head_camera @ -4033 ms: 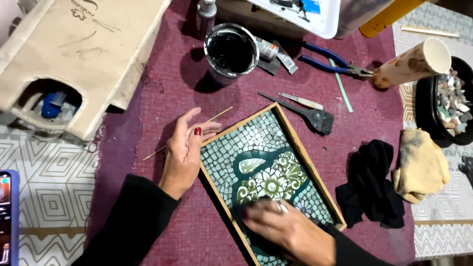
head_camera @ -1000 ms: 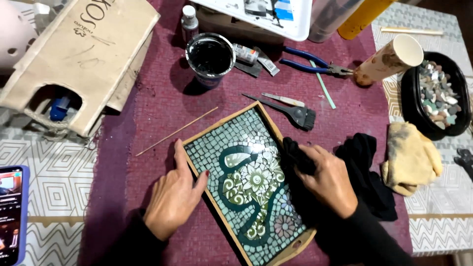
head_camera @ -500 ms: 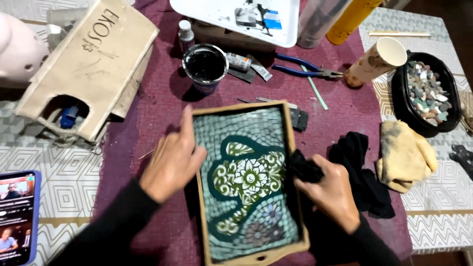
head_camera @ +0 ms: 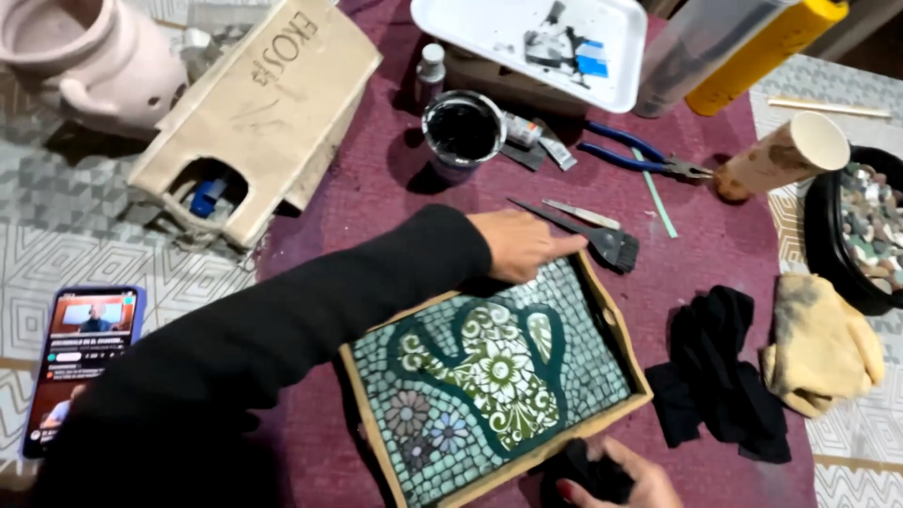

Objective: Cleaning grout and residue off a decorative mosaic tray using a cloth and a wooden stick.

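Note:
A wooden tray (head_camera: pixel 621 325) with a mosaic of pale tiles and a dark green cactus shape lies on the purple mat. My left hand (head_camera: pixel 522 243) reaches across and rests on the tray's far edge, fingers together, pointing at a black brush (head_camera: pixel 602 240). My right hand (head_camera: pixel 607 475) is at the tray's near edge, closed around a black cloth (head_camera: pixel 588 470).
A jar of black paste (head_camera: pixel 463 132), blue pliers (head_camera: pixel 640 160), a white tray (head_camera: pixel 527 47), a cardboard box (head_camera: pixel 254 113), a cardboard tube (head_camera: pixel 785 155), a bowl of tile pieces (head_camera: pixel 865 226), a second black cloth (head_camera: pixel 720 376), a yellow cloth (head_camera: pixel 823 343), a phone (head_camera: pixel 85 362).
The tray has turned on the mat. My left hand moved from its left side to its far edge by the brush. My right hand dropped to the near edge with the cloth.

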